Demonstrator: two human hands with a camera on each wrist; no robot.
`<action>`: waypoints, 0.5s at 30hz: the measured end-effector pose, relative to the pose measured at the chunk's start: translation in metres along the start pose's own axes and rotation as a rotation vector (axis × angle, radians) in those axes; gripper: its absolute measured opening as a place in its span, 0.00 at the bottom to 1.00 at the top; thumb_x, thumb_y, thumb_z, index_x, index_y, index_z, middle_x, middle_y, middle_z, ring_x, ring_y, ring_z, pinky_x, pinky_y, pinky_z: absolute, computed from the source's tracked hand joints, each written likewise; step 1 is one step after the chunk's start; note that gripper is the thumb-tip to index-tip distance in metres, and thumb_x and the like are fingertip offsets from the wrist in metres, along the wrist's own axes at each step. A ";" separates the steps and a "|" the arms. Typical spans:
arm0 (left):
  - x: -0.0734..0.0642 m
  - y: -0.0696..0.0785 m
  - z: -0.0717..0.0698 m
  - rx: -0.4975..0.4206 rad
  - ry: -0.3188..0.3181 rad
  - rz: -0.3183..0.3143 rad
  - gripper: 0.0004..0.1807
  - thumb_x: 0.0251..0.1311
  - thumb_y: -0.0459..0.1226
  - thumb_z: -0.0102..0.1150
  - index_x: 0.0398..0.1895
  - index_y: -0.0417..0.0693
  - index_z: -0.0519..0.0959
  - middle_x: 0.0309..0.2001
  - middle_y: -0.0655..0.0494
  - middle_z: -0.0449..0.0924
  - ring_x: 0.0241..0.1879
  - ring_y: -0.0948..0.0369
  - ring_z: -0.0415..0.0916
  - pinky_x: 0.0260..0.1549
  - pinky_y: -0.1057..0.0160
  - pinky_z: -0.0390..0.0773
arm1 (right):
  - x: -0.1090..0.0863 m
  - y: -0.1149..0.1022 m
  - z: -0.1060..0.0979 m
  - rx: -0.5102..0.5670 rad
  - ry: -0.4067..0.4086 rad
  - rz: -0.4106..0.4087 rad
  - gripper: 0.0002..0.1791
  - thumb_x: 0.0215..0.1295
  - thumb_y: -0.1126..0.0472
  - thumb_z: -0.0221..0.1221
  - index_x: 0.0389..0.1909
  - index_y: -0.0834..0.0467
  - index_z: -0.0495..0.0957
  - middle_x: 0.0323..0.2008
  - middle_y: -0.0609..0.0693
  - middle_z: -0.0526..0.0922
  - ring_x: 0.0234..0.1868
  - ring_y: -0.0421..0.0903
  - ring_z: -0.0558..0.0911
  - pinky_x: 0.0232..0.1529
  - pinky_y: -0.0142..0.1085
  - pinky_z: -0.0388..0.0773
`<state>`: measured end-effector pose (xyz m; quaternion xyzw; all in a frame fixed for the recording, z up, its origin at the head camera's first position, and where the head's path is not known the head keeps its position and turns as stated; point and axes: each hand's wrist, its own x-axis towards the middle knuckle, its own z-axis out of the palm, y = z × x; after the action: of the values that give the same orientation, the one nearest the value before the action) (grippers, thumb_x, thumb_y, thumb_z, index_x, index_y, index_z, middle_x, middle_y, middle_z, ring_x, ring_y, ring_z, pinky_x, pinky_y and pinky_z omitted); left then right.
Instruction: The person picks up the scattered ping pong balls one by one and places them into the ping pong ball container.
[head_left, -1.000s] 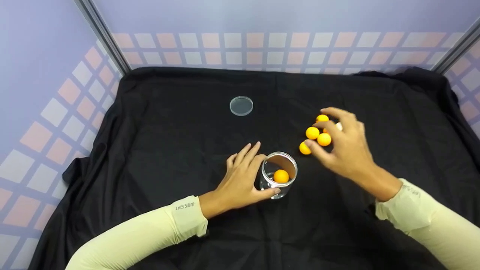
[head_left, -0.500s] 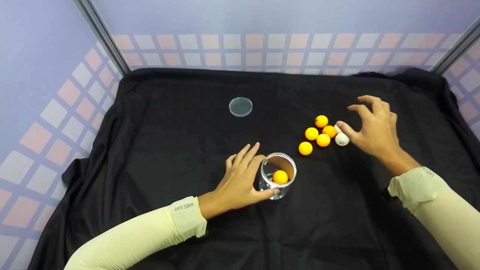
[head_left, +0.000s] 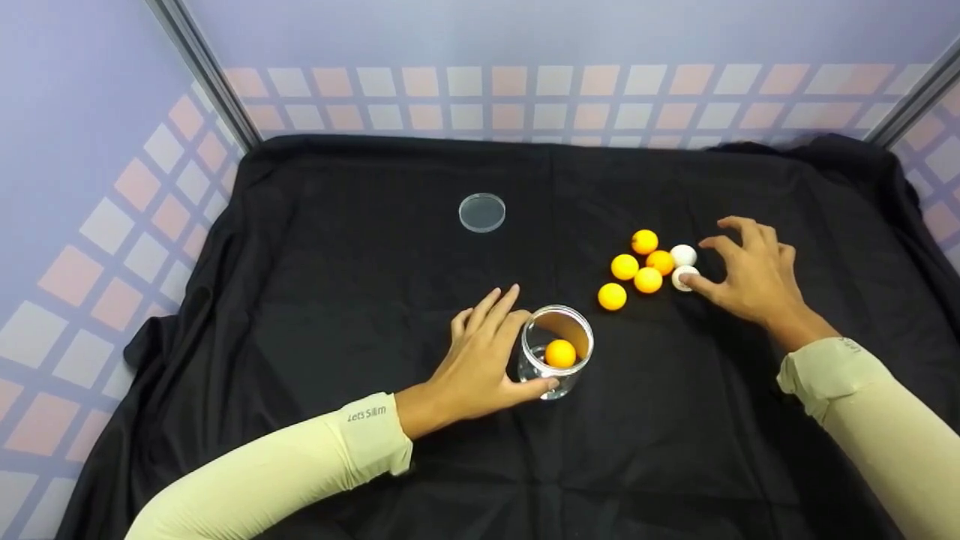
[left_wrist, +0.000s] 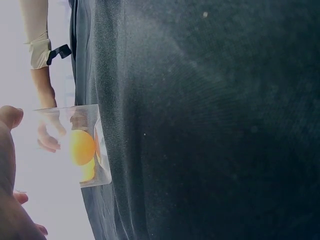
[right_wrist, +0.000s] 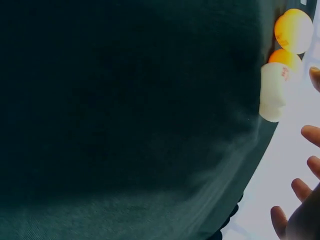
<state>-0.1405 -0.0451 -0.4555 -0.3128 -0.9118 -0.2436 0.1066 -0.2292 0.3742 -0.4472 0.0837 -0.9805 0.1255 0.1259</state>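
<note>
A bare left hand [head_left: 484, 364] held a clear jar [head_left: 529, 369], thumb and fingers loosely bracketing its upper part, likely, we judged, to steady it while leaving the mouth free. Beyond those fingertips, well apart, we saw a clear disc [head_left: 482, 213], apparently a lid laid aside. Within the left hand's hold, one orange ball [head_left: 560, 353] rested inside the jar. Between the hands, five loose orange balls [head_left: 648, 280] lay clustered on black cloth [head_left: 360, 300], which probably kept them from rolling; two white balls [head_left: 683, 256] sat at the cluster's edge, nearest the right thumb. The right hand [head_left: 757, 281] was spread wide and held nothing, its thumb overlapping one white ball in the head view, though we could not tell if it touched. Only the left wrist view gave us the jar side-on, with a second yellow shape [left_wrist: 87, 172] we could not settle as ball or reflection. The right wrist view added clear red print [right_wrist: 285, 73] on a white ball and showed the fingers apart from the cluster.
</note>
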 end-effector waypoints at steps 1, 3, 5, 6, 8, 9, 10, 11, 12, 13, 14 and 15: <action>0.000 0.000 0.000 0.000 0.001 0.001 0.44 0.50 0.69 0.65 0.64 0.53 0.72 0.79 0.48 0.59 0.78 0.46 0.55 0.62 0.39 0.62 | 0.000 0.000 0.001 -0.003 -0.008 0.000 0.36 0.57 0.33 0.68 0.55 0.57 0.81 0.71 0.60 0.65 0.67 0.68 0.62 0.55 0.70 0.57; 0.000 0.000 0.000 -0.001 0.005 0.004 0.44 0.50 0.68 0.66 0.64 0.52 0.72 0.79 0.48 0.60 0.78 0.46 0.55 0.62 0.39 0.62 | -0.001 -0.002 0.004 -0.004 -0.021 -0.001 0.36 0.57 0.32 0.68 0.54 0.57 0.82 0.71 0.60 0.65 0.67 0.67 0.62 0.56 0.70 0.56; 0.000 0.000 0.000 0.000 0.007 0.007 0.44 0.50 0.68 0.66 0.64 0.52 0.72 0.79 0.47 0.60 0.78 0.46 0.55 0.62 0.39 0.62 | -0.002 -0.003 0.006 -0.007 -0.030 -0.004 0.36 0.57 0.32 0.67 0.53 0.58 0.82 0.71 0.60 0.65 0.67 0.67 0.62 0.56 0.70 0.56; 0.000 0.000 -0.001 0.000 0.007 0.007 0.44 0.50 0.68 0.66 0.64 0.52 0.72 0.79 0.47 0.60 0.78 0.46 0.55 0.62 0.38 0.62 | -0.003 -0.003 0.007 -0.009 -0.034 -0.008 0.35 0.57 0.33 0.68 0.52 0.58 0.82 0.71 0.60 0.65 0.67 0.68 0.62 0.56 0.70 0.56; 0.000 0.000 -0.001 0.000 0.005 0.006 0.44 0.50 0.68 0.66 0.64 0.52 0.72 0.79 0.47 0.59 0.78 0.46 0.55 0.62 0.39 0.62 | -0.004 -0.004 0.009 -0.013 -0.042 -0.015 0.34 0.57 0.33 0.68 0.50 0.58 0.83 0.71 0.60 0.65 0.67 0.68 0.62 0.56 0.70 0.55; 0.000 0.000 -0.001 0.001 0.003 0.004 0.44 0.50 0.68 0.66 0.64 0.52 0.72 0.79 0.47 0.59 0.78 0.46 0.55 0.62 0.39 0.62 | -0.005 -0.004 0.011 -0.016 -0.044 -0.018 0.33 0.57 0.33 0.68 0.49 0.58 0.83 0.71 0.60 0.65 0.67 0.68 0.63 0.56 0.70 0.55; 0.000 0.000 -0.001 -0.001 0.000 0.003 0.44 0.50 0.68 0.66 0.64 0.52 0.72 0.79 0.47 0.59 0.78 0.46 0.55 0.62 0.38 0.62 | -0.005 -0.004 0.012 -0.020 -0.048 -0.018 0.33 0.57 0.34 0.68 0.49 0.57 0.83 0.70 0.60 0.65 0.67 0.68 0.63 0.56 0.70 0.55; 0.000 0.000 0.000 -0.002 -0.002 0.000 0.44 0.50 0.69 0.66 0.64 0.52 0.72 0.79 0.47 0.59 0.78 0.46 0.55 0.62 0.38 0.62 | -0.006 -0.004 0.013 -0.024 -0.051 -0.018 0.32 0.57 0.34 0.68 0.49 0.57 0.83 0.70 0.60 0.66 0.67 0.68 0.63 0.56 0.70 0.55; 0.000 0.000 0.000 -0.003 -0.005 -0.001 0.44 0.50 0.69 0.65 0.64 0.52 0.72 0.79 0.47 0.59 0.78 0.46 0.55 0.62 0.38 0.62 | -0.007 -0.003 0.014 -0.032 -0.054 -0.019 0.32 0.57 0.34 0.68 0.49 0.57 0.83 0.70 0.60 0.66 0.67 0.68 0.63 0.56 0.70 0.55; 0.000 0.000 0.000 -0.006 -0.008 -0.003 0.44 0.50 0.69 0.65 0.64 0.52 0.72 0.79 0.47 0.58 0.78 0.46 0.54 0.62 0.38 0.62 | -0.007 -0.003 0.015 -0.038 -0.057 -0.018 0.32 0.57 0.34 0.68 0.49 0.57 0.83 0.70 0.60 0.66 0.66 0.68 0.63 0.56 0.70 0.55; 0.000 0.001 0.000 -0.006 -0.010 -0.004 0.44 0.50 0.69 0.65 0.64 0.52 0.72 0.79 0.47 0.58 0.78 0.46 0.54 0.62 0.38 0.62 | -0.008 -0.003 0.015 -0.045 -0.059 -0.017 0.32 0.57 0.34 0.68 0.49 0.57 0.83 0.70 0.60 0.66 0.66 0.68 0.63 0.56 0.70 0.55; 0.000 0.001 0.000 -0.008 -0.013 -0.006 0.44 0.50 0.69 0.65 0.64 0.52 0.72 0.79 0.47 0.58 0.78 0.46 0.54 0.62 0.38 0.62 | -0.008 -0.003 0.016 -0.049 -0.059 -0.015 0.32 0.58 0.35 0.68 0.49 0.58 0.83 0.70 0.60 0.66 0.66 0.68 0.63 0.56 0.70 0.55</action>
<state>-0.1400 -0.0446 -0.4550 -0.3121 -0.9125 -0.2454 0.0988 -0.2246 0.3679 -0.4639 0.0917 -0.9859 0.0981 0.0998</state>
